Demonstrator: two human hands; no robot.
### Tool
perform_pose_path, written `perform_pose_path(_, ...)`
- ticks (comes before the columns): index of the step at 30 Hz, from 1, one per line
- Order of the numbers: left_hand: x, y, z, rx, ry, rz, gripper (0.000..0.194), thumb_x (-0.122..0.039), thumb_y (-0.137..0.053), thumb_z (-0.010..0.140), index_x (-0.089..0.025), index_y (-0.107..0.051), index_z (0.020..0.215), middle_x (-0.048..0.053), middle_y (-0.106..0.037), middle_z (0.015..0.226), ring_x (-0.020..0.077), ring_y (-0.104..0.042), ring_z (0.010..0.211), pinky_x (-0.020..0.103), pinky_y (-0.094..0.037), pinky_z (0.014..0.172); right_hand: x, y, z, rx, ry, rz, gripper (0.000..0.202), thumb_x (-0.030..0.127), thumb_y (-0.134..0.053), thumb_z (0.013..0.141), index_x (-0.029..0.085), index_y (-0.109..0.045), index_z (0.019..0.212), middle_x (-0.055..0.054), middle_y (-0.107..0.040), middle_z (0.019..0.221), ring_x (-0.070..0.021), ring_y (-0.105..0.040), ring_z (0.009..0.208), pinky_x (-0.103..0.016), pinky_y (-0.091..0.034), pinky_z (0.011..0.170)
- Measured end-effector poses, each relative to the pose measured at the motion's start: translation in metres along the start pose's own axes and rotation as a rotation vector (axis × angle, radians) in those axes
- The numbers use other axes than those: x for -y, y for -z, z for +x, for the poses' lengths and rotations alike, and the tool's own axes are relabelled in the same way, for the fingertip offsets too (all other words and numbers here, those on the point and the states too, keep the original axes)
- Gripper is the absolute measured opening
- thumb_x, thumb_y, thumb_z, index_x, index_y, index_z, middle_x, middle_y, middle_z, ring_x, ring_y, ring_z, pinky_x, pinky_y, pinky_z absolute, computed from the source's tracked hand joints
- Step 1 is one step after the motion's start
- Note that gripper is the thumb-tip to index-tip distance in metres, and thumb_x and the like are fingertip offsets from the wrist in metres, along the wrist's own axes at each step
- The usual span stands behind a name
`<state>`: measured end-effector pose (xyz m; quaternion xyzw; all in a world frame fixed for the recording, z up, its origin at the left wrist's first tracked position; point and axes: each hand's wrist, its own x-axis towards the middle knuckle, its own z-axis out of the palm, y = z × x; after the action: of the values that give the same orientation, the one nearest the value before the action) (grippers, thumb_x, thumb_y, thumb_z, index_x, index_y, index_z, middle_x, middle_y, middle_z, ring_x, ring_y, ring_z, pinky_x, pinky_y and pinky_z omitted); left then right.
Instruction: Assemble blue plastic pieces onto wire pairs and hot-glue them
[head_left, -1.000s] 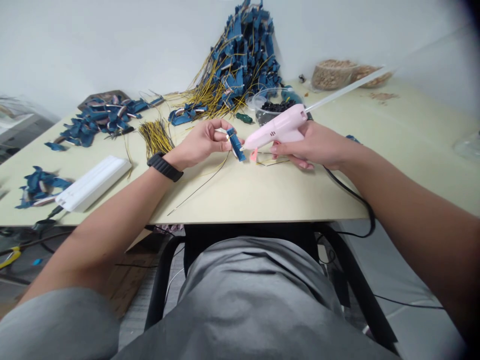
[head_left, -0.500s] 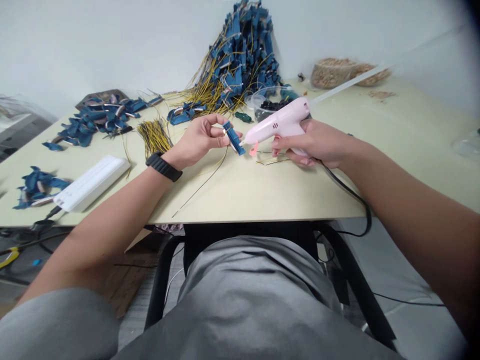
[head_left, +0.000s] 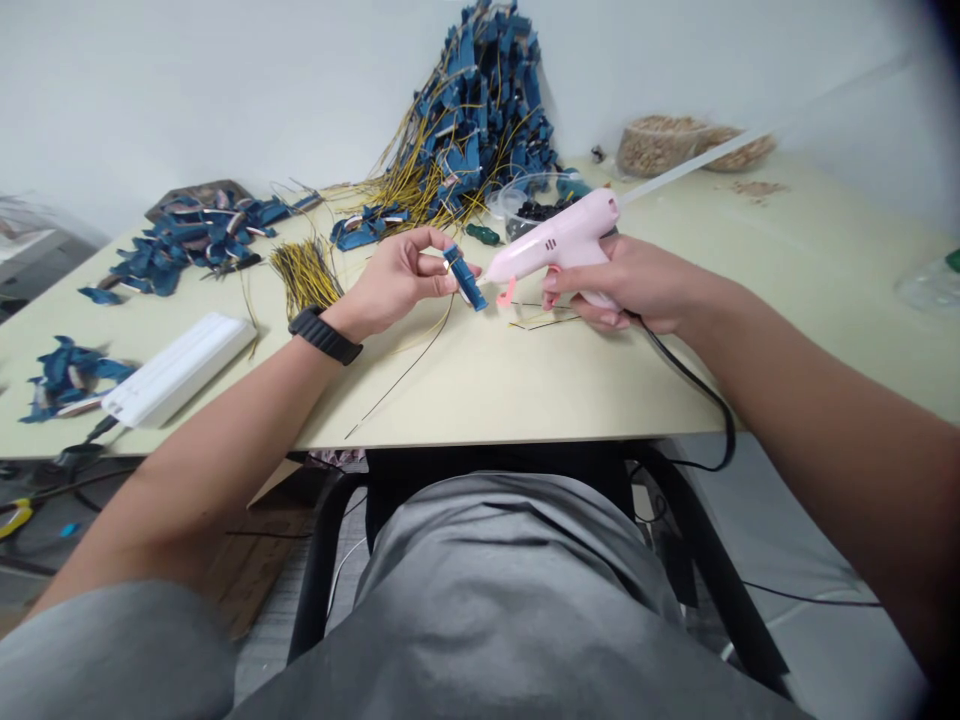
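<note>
Between the thumb and fingers of my left hand [head_left: 401,275] is a small blue plastic part [head_left: 465,278], tilted, with thin yellow and black wires [head_left: 405,375] trailing down to the tabletop. My right hand [head_left: 637,285] is wrapped round the handle of a pink hot glue gun [head_left: 559,238], one finger at its trigger. The gun's nozzle points left and is at the right side of the blue part; whether it touches is too small to tell. A long clear glue stick [head_left: 697,160] juts from the gun's rear. Under the nozzle is its pink fold-out stand [head_left: 508,291].
Behind my hands rises a tall heap of wired blue parts [head_left: 487,110]. More blue parts [head_left: 187,235], a yellow-black wire bundle [head_left: 306,272] and a white power block [head_left: 180,368] lie left. A tub of black pieces [head_left: 534,210] and bags of brown bits [head_left: 660,145] stand behind the gun.
The blue part and the glue gun stay close together in nearly the same place. The whole view has shifted slightly; both hands keep their grip.
</note>
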<state>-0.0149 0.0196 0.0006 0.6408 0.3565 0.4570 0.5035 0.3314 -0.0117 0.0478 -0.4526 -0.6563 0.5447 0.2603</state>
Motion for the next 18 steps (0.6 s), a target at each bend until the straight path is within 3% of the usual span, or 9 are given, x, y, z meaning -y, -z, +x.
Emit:
perform_pose_path(3, -0.001, -0.001, -0.001, -0.011, 0.008, 0.009, 0.046, -0.004, -0.107, 0.088, -0.023, -0.073, 0.113, 0.0, -0.09, 0.091, 0.0435, -0.097, 0.142, 0.063, -0.075, 0.132, 0.005, 0.003, -0.006, -0.024, 0.083, 0.003, 0.027, 0.034, -0.098, 0.11, 0.021, -0.081, 0.094, 0.006, -0.054, 0.06, -0.0106, -0.039, 0.045, -0.029, -0.025, 0.043)
perform_pose_path(6, -0.002, -0.001, -0.003, -0.008, 0.01, 0.001, 0.048, -0.007, -0.109, 0.086, -0.023, -0.073, 0.113, 0.002, -0.091, 0.093, 0.0454, -0.097, 0.141, 0.064, -0.074, 0.132, 0.018, 0.006, -0.018, -0.12, 0.162, 0.049, 0.031, 0.027, -0.079, 0.124, 0.019, -0.082, 0.094, 0.005, -0.06, 0.066, -0.009, -0.039, 0.045, -0.029, -0.024, 0.043)
perform_pose_path(10, -0.001, 0.0, -0.005, -0.018, 0.023, -0.018, 0.057, -0.015, -0.119, 0.08, -0.024, -0.075, 0.114, -0.003, -0.082, 0.078, 0.0504, -0.095, 0.145, 0.069, -0.072, 0.135, 0.028, 0.025, -0.036, -0.488, 0.204, 0.017, 0.034, 0.006, -0.073, 0.122, 0.018, -0.082, 0.091, -0.002, -0.083, 0.091, -0.0103, -0.056, 0.055, -0.031, -0.04, 0.051)
perform_pose_path(12, 0.0, 0.0, -0.005, -0.014, 0.028, -0.035, 0.059, -0.021, -0.123, 0.077, -0.024, -0.077, 0.114, -0.001, -0.085, 0.081, 0.0504, -0.095, 0.145, 0.069, -0.072, 0.135, 0.02, 0.046, -0.044, -0.696, 0.204, -0.038, 0.034, -0.003, -0.074, 0.116, 0.017, -0.083, 0.091, -0.006, -0.086, 0.096, -0.0138, -0.067, 0.07, -0.032, -0.048, 0.061)
perform_pose_path(14, 0.001, 0.0, -0.006, 0.004, 0.036, -0.049, 0.06, -0.026, -0.127, 0.075, -0.024, -0.079, 0.112, 0.003, -0.092, 0.09, 0.0502, -0.096, 0.144, 0.068, -0.073, 0.134, 0.005, 0.072, -0.051, -0.871, 0.165, -0.144, 0.03, -0.003, -0.078, 0.115, 0.014, -0.086, 0.091, -0.009, -0.085, 0.097, -0.0144, -0.066, 0.078, -0.033, -0.046, 0.067)
perform_pose_path(16, 0.001, -0.001, -0.007, 0.018, 0.051, -0.053, 0.062, -0.031, -0.129, 0.074, -0.025, -0.08, 0.111, 0.005, -0.095, 0.096, 0.0508, -0.095, 0.145, 0.069, -0.073, 0.135, -0.015, 0.096, -0.059, -1.028, 0.029, -0.276, 0.016, 0.005, -0.088, 0.113, 0.013, -0.09, 0.1, -0.009, -0.083, 0.098, -0.0179, -0.068, 0.084, -0.037, -0.047, 0.072)
perform_pose_path(18, -0.001, -0.004, -0.009, 0.023, 0.067, -0.053, 0.062, -0.034, -0.13, 0.074, -0.025, -0.081, 0.111, 0.005, -0.094, 0.095, 0.0517, -0.094, 0.147, 0.071, -0.073, 0.136, -0.032, 0.112, -0.066, -1.081, -0.12, -0.394, 0.011, 0.012, -0.093, 0.113, 0.014, -0.09, 0.102, -0.006, -0.078, 0.094, -0.0183, -0.062, 0.081, -0.04, -0.046, 0.077)
